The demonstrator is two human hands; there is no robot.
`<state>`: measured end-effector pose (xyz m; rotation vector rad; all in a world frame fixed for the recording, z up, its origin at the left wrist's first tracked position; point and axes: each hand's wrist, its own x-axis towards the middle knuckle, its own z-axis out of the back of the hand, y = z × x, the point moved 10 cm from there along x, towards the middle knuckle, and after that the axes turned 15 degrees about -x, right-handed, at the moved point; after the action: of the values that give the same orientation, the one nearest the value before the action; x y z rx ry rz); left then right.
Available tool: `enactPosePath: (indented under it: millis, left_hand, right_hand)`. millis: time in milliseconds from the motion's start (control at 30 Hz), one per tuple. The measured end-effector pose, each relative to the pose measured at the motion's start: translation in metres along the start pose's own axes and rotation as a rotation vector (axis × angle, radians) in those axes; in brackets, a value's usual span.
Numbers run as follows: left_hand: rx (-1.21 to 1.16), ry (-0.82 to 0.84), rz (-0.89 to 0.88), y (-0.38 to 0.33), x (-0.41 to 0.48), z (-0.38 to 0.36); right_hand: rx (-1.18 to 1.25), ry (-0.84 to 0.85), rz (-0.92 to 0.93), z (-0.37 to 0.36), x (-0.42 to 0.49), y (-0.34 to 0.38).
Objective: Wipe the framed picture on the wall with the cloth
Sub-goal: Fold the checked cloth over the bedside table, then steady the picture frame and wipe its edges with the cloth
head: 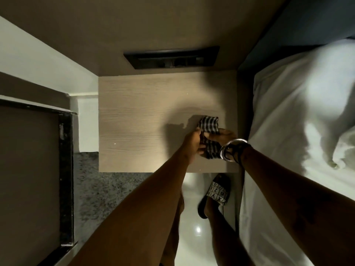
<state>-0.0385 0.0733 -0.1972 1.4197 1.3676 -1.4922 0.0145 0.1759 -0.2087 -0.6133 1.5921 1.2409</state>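
A black-and-white checked cloth point(209, 125) is bunched between both my hands above the right half of a light wooden bedside table point(134, 120). My left hand point(193, 144) grips its left side. My right hand point(221, 136), with bangles on the wrist, holds its right side from underneath. Part of the cloth hangs down between the hands. No framed picture shows in the head view; the view looks straight down.
A dark switch panel point(171, 57) sits in the brown wall panel behind the table. A white bed point(299, 116) lies to the right. A dark-edged counter point(65, 169) stands on the left. My sandalled foot point(217, 192) is on the glossy floor below.
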Motion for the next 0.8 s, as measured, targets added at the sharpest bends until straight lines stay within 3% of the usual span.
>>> enactPosePath:
  millis: [100, 267, 367, 600, 700, 800]
  left_hand:
    - [0.028, 0.035, -0.042, -0.024, -0.034, -0.004]
    - [0.088, 0.082, -0.126, -0.085, -0.122, -0.024]
    - [0.115, 0.162, -0.206, -0.13, -0.189, -0.048]
    - [0.248, 0.387, -0.393, -0.217, -0.368, -0.129]
    - [0.46, 0.424, -0.475, -0.25, -0.446, -0.156]
    - [0.875, 0.471, -0.601, -0.286, -0.527, -0.198]
  right_hand:
    - [-0.002, 0.026, 0.065, 0.0, -0.039, 0.037]
    - [-0.048, -0.177, 0.2, 0.03, -0.12, 0.12]
    - [-0.067, -0.196, 0.279, 0.042, -0.182, 0.176]
    - [0.185, -0.257, 0.496, 0.091, -0.364, 0.288]
    - [0.3, -0.295, 0.593, 0.122, -0.448, 0.319]
    - [0.325, -0.415, 0.738, 0.172, -0.542, 0.354]
